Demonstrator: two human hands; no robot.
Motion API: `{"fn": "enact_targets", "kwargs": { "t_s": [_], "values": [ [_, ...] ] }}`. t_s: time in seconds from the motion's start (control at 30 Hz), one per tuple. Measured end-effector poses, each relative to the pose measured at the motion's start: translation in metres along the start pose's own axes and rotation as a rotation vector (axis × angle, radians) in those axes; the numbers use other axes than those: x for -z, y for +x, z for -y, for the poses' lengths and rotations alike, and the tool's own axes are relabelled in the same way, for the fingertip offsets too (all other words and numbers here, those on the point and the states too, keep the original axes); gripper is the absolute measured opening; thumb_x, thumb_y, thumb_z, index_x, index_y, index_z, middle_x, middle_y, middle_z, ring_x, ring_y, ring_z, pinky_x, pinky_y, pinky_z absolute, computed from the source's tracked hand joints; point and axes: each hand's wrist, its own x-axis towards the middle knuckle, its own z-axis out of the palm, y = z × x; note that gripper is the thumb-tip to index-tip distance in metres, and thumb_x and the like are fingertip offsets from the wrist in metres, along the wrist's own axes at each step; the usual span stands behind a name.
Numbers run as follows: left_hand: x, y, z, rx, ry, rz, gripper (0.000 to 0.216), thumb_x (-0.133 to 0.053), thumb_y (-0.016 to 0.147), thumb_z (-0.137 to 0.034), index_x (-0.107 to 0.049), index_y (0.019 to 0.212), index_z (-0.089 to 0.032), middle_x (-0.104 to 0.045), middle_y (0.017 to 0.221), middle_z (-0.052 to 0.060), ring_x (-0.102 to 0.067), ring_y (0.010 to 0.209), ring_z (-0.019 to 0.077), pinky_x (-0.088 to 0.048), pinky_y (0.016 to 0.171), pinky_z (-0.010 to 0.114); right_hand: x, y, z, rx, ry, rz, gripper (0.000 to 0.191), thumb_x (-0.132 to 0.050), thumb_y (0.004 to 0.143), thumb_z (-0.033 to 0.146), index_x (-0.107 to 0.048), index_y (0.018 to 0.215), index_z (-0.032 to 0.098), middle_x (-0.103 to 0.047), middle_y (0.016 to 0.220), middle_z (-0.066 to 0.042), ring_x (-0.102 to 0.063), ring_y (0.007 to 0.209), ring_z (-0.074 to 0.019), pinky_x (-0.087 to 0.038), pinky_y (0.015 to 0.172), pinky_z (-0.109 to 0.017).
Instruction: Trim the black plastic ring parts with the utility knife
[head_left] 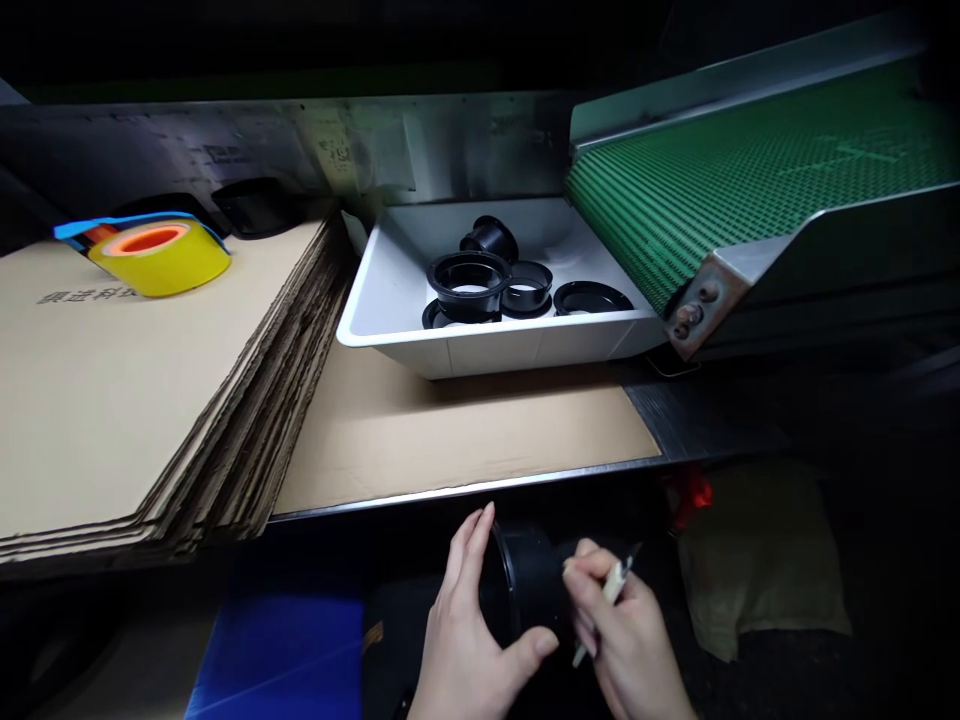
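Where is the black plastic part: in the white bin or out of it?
Out: the black plastic part is between the left hand and right hand, below the table edge.

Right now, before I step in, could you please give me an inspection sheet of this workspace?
Surface: cardboard sheet on a dark bench.
Job's things: black plastic flanged part; white tray holding black rings.
Clutter: stacked corrugated cardboard under a yellow tape roll.
Grips: left hand holds the part; right hand holds a pale-handled knife beside it.
Cables: nothing seen.
Surroundings: green conveyor belt above the tray; beige sack at right.
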Motion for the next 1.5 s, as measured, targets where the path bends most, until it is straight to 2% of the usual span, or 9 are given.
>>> {"fn": "enact_targets", "kwargs": {
  "t_s": [0.17,0.33,0.5,0.63,0.8,1.0,1.17,1.3,1.5],
  "values": [
    [0.008,0.003,0.001,0.001,0.198,0.1,0.103,-0.07,0.082,-0.077,-0.031,0.166,-0.033,-0.029,0.17,0.005,-0.036,0.154,0.0305,-0.026,0.127,0.037,0.016,0.009,0.002,-0.141,0.087,-0.126,0.054,-0.076,0.086,0.064,-0.063,0.072,0.013,-0.055,0.069,-0.002,-0.037,0.049,-0.0052,-0.025,0.039,-0.014],
    [0.006,0.007,0.012,0.054,0.138,0.23,0.092,-0.054,0.095,-0.075,-0.021,0.169,-0.032,-0.025,0.173,0.007,-0.028,0.159,0.0314,-0.02,0.131,0.047,-0.017,-0.021,0.023,-0.291,0.199,0.018,0.054,-0.098,0.06,0.054,-0.071,0.081,0.013,-0.058,0.07,-0.001,-0.052,0.064,-0.0092,-0.049,0.063,-0.018],
    [0.019,0.004,0.014,-0.159,0.053,0.389,0.105,-0.052,0.086,-0.086,-0.009,0.17,-0.039,-0.007,0.177,0.007,-0.011,0.163,0.0364,-0.014,0.13,0.061,-0.03,-0.021,0.038,-0.623,0.312,-0.019,0.062,-0.092,0.067,0.064,-0.061,0.087,0.015,-0.049,0.069,0.008,-0.028,0.04,0.0028,-0.018,0.035,-0.01],
    [0.035,0.005,0.004,-0.27,0.165,0.507,0.061,-0.044,0.108,-0.053,-0.02,0.164,-0.052,-0.014,0.176,0.001,-0.018,0.163,0.033,-0.022,0.128,0.062,-0.029,-0.006,0.046,-0.823,0.506,0.078,0.067,-0.097,0.06,0.061,-0.048,0.074,0.017,-0.042,0.052,0.011,-0.024,0.033,0.0025,-0.014,0.033,-0.012],
    [0.038,0.007,0.004,-0.241,0.222,0.567,0.059,-0.028,0.113,-0.03,-0.014,0.162,-0.06,-0.014,0.176,-0.003,-0.017,0.163,0.0264,-0.026,0.128,0.059,-0.033,-0.001,0.045,-0.933,0.627,0.124,0.067,-0.095,0.063,0.063,-0.046,0.07,0.017,-0.041,0.046,0.011,-0.024,0.032,0.002,-0.019,0.034,-0.012],
    [0.039,0.003,0.011,-0.182,0.149,0.494,0.08,-0.049,0.099,-0.072,-0.014,0.167,-0.047,-0.014,0.174,0.007,-0.018,0.162,0.0357,-0.022,0.128,0.064,-0.032,-0.016,0.045,-0.734,0.445,0.139,0.055,-0.097,0.065,0.054,-0.066,0.088,0.014,-0.062,0.067,0.003,-0.038,0.041,-0.0002,-0.023,0.034,-0.011],
    [0.034,0.001,0.02,-0.191,0.02,0.411,0.107,-0.059,0.079,-0.091,-0.019,0.166,-0.045,-0.018,0.174,0.008,-0.02,0.161,0.0401,-0.018,0.128,0.066,-0.025,-0.025,0.036,-0.283,0.226,0.398,0.038,-0.084,0.084,0.048,-0.076,0.103,0.017,-0.074,0.095,-0.008,-0.069,0.087,-0.0188,-0.057,0.087,-0.028],
    [0.028,0.004,0.022,-0.14,-0.167,0.352,0.101,-0.063,0.082,-0.084,-0.028,0.165,-0.038,-0.031,0.17,0.009,-0.033,0.156,0.0375,-0.025,0.13,0.055,-0.019,-0.027,0.016,0.032,-0.156,0.473,0.005,-0.075,0.084,0.022,-0.075,0.085,0.017,-0.071,0.088,-0.007,-0.067,0.076,-0.0181,-0.05,0.063,-0.022],
    [0.03,0.005,0.017,-0.102,-0.081,0.307,0.105,-0.067,0.08,-0.084,-0.029,0.165,-0.035,-0.028,0.171,0.007,-0.027,0.159,0.0344,-0.022,0.131,0.048,-0.013,-0.023,0.002,0.183,-0.197,0.356,0.029,-0.084,0.077,0.023,-0.061,0.062,0.015,-0.062,0.063,-0.001,-0.055,0.058,-0.0117,-0.041,0.055,-0.019]
  ]
}}
